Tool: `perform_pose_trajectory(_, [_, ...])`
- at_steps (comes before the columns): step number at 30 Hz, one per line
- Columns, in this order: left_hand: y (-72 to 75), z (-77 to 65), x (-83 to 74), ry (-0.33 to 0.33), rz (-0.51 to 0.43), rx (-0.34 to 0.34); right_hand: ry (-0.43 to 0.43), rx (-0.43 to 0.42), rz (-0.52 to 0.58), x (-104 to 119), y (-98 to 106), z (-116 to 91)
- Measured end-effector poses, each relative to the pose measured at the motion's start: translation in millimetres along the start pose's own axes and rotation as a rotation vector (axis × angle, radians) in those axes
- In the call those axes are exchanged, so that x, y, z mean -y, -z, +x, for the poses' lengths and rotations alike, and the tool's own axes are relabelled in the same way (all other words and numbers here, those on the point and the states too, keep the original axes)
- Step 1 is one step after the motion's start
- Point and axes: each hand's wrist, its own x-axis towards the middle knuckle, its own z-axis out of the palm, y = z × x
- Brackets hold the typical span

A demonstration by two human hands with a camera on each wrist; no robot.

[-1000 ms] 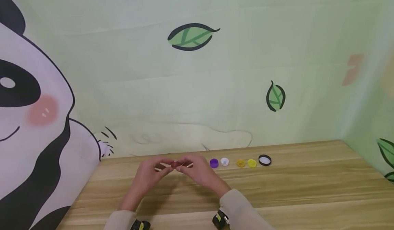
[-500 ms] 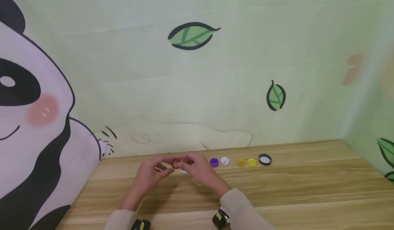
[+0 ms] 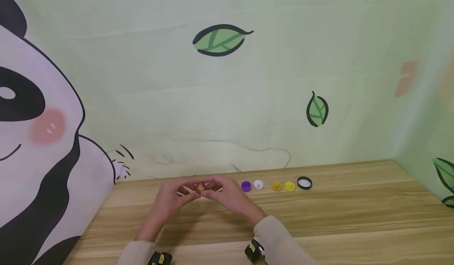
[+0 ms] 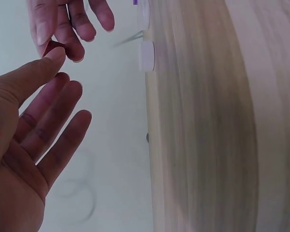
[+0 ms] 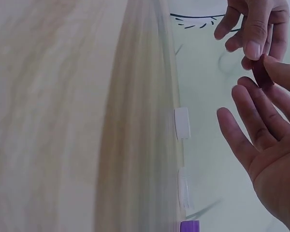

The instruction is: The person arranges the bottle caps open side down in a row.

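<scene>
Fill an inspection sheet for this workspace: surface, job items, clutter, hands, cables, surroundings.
Surface: wood-grain table, meeting the backdrop at its far edge.
Job items: dark red piece, held up off the table.
Clutter: purple cap, white cap, orange cap, yellow cap and black-rimmed lid in a row; right wrist view adds a smooth white piece and a ribbed white piece.
Hands: left hand and right hand both pinch the dark red piece.
Cables: nothing seen.
Surroundings: pale green backdrop, printed panda and leaves.

Dark red plastic-looking piece (image 5: 262, 76), smooth wood-grained tabletop (image 3: 340, 214), matt, creased cloth-like backdrop (image 3: 152, 99).
</scene>
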Motion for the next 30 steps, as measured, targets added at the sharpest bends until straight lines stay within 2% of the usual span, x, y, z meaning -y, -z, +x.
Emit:
perform_pose_trajectory(9, [2.6,-1.2,-1.1,0.027,0.003,0.027,0.024,0.029,-0.015,-1.8,-0.1,1.1])
perform_pose_trajectory(18, [4.2,-4.7,6.0,0.030,-0.034,0.090,-0.015,0.041,-0.047,-4.9,-8.2,3.6])
perform_pose_trajectory(23, [4.1,-6.0,12.1,0.029,-0.054,0.132,-0.070,0.056,-0.053,-5.9,-14.2,5.4])
perform_pose_trajectory(30, [5.0,-7.4,16.4,0.090,-0.088,0.192,-0.123,0.079,-0.055,-5.3,-18.7,4.7])
